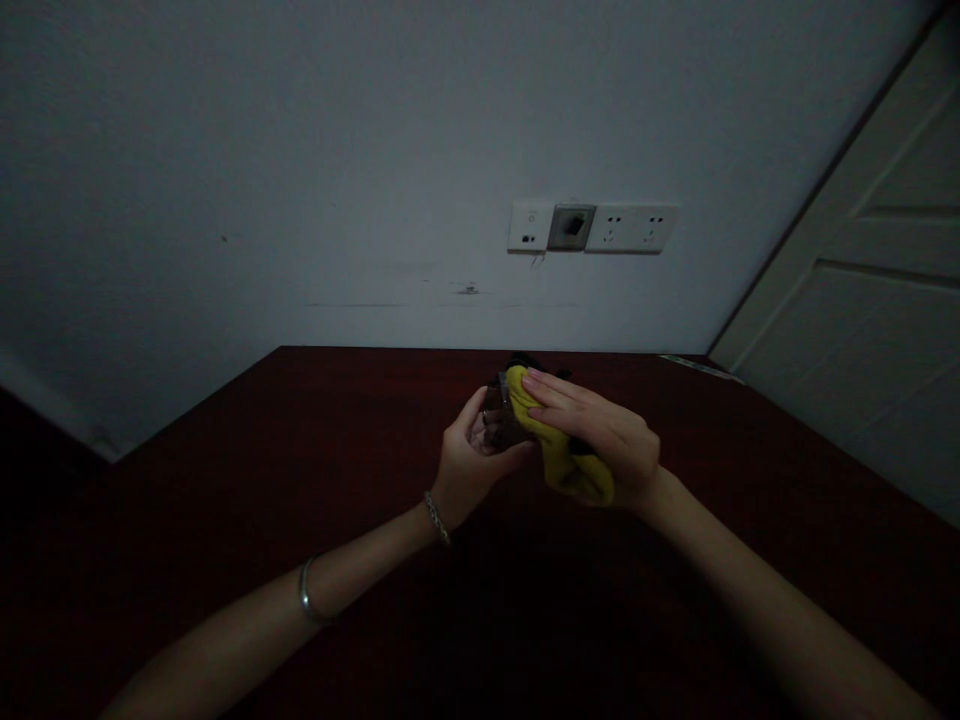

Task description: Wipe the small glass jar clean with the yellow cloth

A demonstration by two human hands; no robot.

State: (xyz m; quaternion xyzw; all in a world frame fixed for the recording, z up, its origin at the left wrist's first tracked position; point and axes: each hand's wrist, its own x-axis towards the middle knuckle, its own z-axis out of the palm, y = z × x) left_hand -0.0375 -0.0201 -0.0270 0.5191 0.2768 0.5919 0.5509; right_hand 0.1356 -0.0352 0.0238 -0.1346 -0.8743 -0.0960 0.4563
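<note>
My left hand [471,455] is closed around a small dark brown object [501,425] that looks partly see-through, with fingers showing behind it. Its exact kind is too dim to make out. In my right hand [611,430] is a yellow cloth [559,455], its fingers pressing the upper part against the object's right side. The cloth's lower end hangs folded below the palm. Just beyond the cloth's top edge a black thing [525,360] shows, mostly hidden. Both hands meet over the far part of the dark red table [337,430].
The table's back edge runs along a pale wall [300,150]. On that wall sit a white socket panel [632,229], a grey plate [571,228] and a white switch plate [528,228]. A white panelled door [870,270] stands at the right. The light is dim.
</note>
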